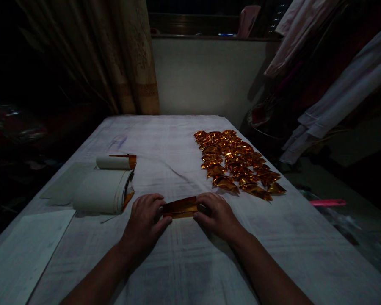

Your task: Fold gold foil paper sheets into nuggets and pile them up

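On the near middle of the cloth-covered table (178, 262): left hand (144, 220) and right hand (217, 216), set a little apart, each closed on one end of a gold foil strip (180, 207). The strip lies flat and lengthwise between them, low against the cloth; fingers of both hands curl over its short ends, thumbs on the near side.

Right of the hands and farther back: a heap of folded gold foil pieces (238, 165), small and roughly triangular, laid close together in a band running away from the person, its nearest pieces just beyond the right hand.

Left of the hands: a stack of pale sheets (103, 190), gold showing at its right edge, the top sheet (116, 162) curled back into a roll at the far side.

Near left corner: a separate pale flat sheet (19, 250), well apart from the hands.

Beyond the table: a patterned curtain (114, 55) at the far left, a plain wall (209, 76) at centre, light garments (336, 84) hanging at right. A pink object (327, 202) lies off the table's right edge; the dim light hides what it is.
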Action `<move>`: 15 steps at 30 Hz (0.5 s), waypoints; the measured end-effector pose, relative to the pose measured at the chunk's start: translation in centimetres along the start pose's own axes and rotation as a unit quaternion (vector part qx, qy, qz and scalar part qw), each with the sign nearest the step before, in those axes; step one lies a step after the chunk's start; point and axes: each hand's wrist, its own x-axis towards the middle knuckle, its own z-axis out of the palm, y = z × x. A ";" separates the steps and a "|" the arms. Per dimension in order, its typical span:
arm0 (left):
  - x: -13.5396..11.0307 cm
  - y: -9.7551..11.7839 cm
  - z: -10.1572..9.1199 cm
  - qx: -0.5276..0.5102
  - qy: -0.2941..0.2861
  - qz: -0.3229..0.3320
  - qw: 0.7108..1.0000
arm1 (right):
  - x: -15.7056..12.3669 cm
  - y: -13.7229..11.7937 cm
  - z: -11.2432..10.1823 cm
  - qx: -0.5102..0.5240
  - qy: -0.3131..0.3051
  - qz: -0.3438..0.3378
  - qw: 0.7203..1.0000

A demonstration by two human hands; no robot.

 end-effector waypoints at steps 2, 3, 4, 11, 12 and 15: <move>0.1 0.1 -0.1 -0.015 -0.008 0.002 1.000 | 0.0 0.0 -0.1 0.009 0.004 0.008 1.000; 0.1 0.1 -0.2 -0.024 -0.014 0.003 1.000 | 0.0 0.1 -0.2 0.013 0.009 0.011 1.000; 0.2 0.1 -0.3 -0.035 -0.019 0.005 0.999 | -0.1 0.1 -0.2 0.017 0.016 0.011 1.000; 0.0 -0.3 -0.7 -0.111 -0.040 0.008 0.993 | -0.4 -0.2 -0.4 0.029 0.066 -0.076 0.994; 0.0 -0.4 -0.8 -0.119 -0.045 0.003 0.992 | -0.4 -0.4 -0.4 0.031 0.068 -0.086 0.993; -0.1 -0.4 -1.0 -0.165 -0.038 -0.042 0.985 | -0.5 -0.9 -0.3 0.055 0.065 -0.090 0.992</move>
